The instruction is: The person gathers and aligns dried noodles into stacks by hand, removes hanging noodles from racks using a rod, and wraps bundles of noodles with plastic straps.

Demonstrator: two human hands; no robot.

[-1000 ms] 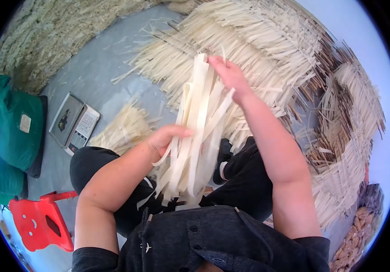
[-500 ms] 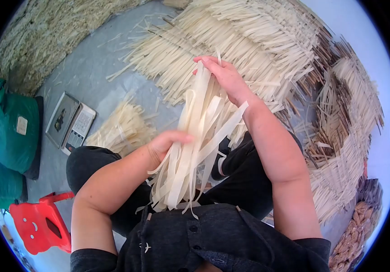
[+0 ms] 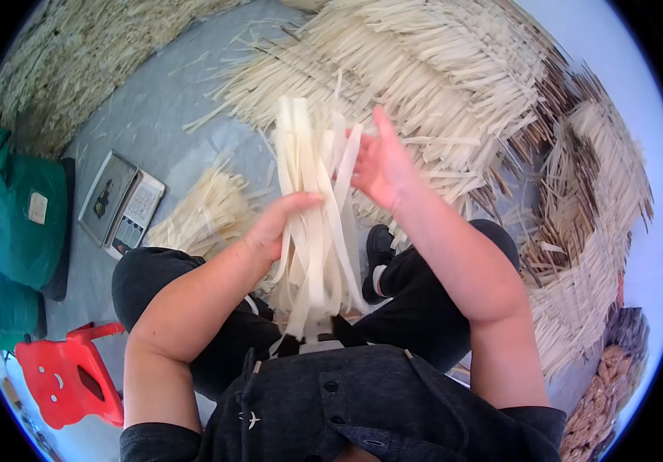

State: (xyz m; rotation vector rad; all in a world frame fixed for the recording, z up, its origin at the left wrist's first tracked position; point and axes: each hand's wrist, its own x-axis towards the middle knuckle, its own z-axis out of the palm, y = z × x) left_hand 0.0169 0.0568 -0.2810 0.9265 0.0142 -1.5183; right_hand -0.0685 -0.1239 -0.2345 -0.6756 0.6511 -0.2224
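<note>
A bundle of long, pale flat strips point(image 3: 304, 173) hangs upright in front of my torso, its lower ends spreading over my lap. My left hand point(image 3: 289, 219) is wrapped round the middle of the bundle, thumb across the front. At the bundle's right side is my right hand point(image 3: 380, 165), fingers apart and palm turned towards the strips. A few loose strips lean out close to its fingertips; whether they touch is unclear.
A digital scale point(image 3: 122, 204) and a small pile of strips point(image 3: 207, 212) lie to the left. Further left are green bags point(image 3: 27, 223) and a red chair point(image 3: 66, 377). Large heaps of strips point(image 3: 424, 69) cover the floor ahead and right.
My right hand has come off the top of the bundle and opened, moving down and right. The bundle has swung more upright and its top has shifted left, still in my left hand.
</note>
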